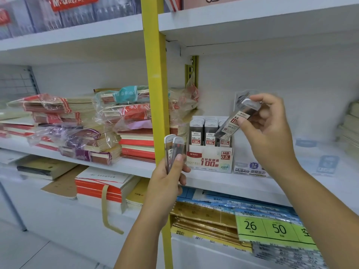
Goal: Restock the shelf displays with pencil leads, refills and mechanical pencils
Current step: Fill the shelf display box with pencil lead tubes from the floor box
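The right hand [268,133] pinched a tilted lead case [233,123] between thumb and fingers, just above the right-hand row of the display box [209,161] below it. Left of that box, the left hand [169,177] gripped two more lead cases [172,148] upright, before the yellow post [157,94], the white shelf [223,181] just beyond

Head-worn camera; faces shelf [213,181] closely.

Hands restocking lead cases at the shelf

Right hand [272,131] pinches a lead case [233,123] above the display box [209,162]; left hand [171,177] grips two cases [173,150].
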Tool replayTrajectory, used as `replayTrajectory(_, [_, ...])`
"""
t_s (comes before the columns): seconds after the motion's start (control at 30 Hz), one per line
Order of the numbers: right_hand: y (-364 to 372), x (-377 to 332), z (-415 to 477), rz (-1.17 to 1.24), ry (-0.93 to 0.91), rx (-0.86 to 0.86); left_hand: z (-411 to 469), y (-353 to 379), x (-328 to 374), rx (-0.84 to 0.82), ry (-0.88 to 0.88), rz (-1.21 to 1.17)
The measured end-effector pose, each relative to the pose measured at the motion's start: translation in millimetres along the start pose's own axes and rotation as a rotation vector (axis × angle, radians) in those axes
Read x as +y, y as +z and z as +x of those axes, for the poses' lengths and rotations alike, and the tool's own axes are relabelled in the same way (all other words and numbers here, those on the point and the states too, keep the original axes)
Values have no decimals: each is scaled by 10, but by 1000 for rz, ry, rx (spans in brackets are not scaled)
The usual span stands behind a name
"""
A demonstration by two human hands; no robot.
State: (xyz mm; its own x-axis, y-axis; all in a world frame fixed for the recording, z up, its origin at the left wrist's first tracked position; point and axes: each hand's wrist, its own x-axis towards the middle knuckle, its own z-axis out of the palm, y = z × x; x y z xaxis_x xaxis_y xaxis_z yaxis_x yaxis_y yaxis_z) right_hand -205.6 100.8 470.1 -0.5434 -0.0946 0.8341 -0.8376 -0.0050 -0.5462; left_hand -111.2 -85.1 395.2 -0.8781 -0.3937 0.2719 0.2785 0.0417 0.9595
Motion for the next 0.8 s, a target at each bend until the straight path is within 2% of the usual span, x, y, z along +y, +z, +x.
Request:
replayTrajectory(0.13, [45,171,-3,-277,-44,-33,11,-6,-20,12,-17,3])
replayTrajectory(0.27, [81,319,-2,-505,-58,-144,17,15,-54,17,-8,25])
replayTrajectory(0.37, [97,430,12,-548,21,-179,9,58,-61,11,-15,1])
replayTrajectory(0.53, [123,546,31,-643,31,-132,8,109,-51,1,-17,-15])
replayTrajectory(0.67, [99,552,30,-694,166,-235,-3,153,-30,-12,-27,-26])
replayTrajectory(0.8, [67,321,-10,-623,-14,-162,-41,196,-10,-49,-26,-29])
